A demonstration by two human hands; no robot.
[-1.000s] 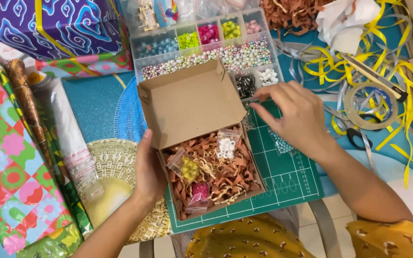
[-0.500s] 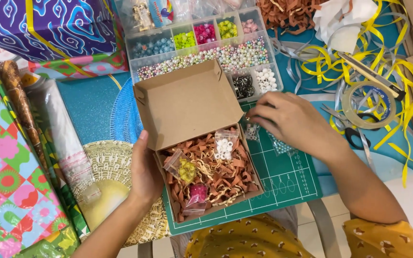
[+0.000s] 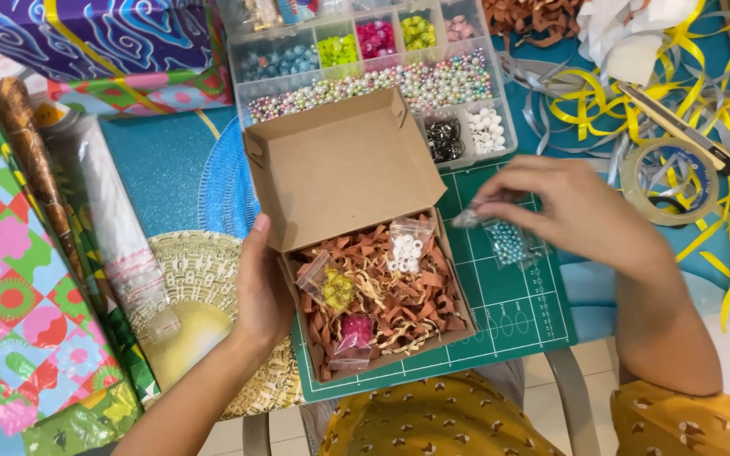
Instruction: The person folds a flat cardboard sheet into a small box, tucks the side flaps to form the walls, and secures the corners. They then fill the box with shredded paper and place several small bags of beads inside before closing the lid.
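Entry, head view. Landmark: the open brown cardboard box (image 3: pixel 365 245) with its lid flap tipped back, sitting on the green gridded cutting mat (image 3: pixel 509 312). My left hand (image 3: pixel 265 291) was pressed flat against the box's left wall, fingers together and thumb over the rim, steadying it rather than gripping it. My right hand (image 3: pixel 572 211) hovered just right of the box, over the mat, fingertips pinched together on the top edge of a small clear plastic bag of pale blue beads (image 3: pixel 507 243); the bag hung below the fingers and looked to be brushing the mat, though I could not tell for certain. Inside the box, on crinkled brown and cream paper shred (image 3: pixel 411 304), lay three similar bags: white beads (image 3: pixel 407 247) near the back, yellow beads (image 3: pixel 337 287) to the left, pink beads (image 3: pixel 355 333) at the front. Behind the box stood the clear compartmented bead organiser (image 3: pixel 365 63); well right of it lay a roll of clear tape (image 3: pixel 667 181) among loose yellow ribbon (image 3: pixel 610 97). Risks noted, as judgement: the pinch took only a corner, so the bag could slip or swing; if its seal was not fully closed, beads could scatter across the mat. The box was held on one side only and might skid if nudged.
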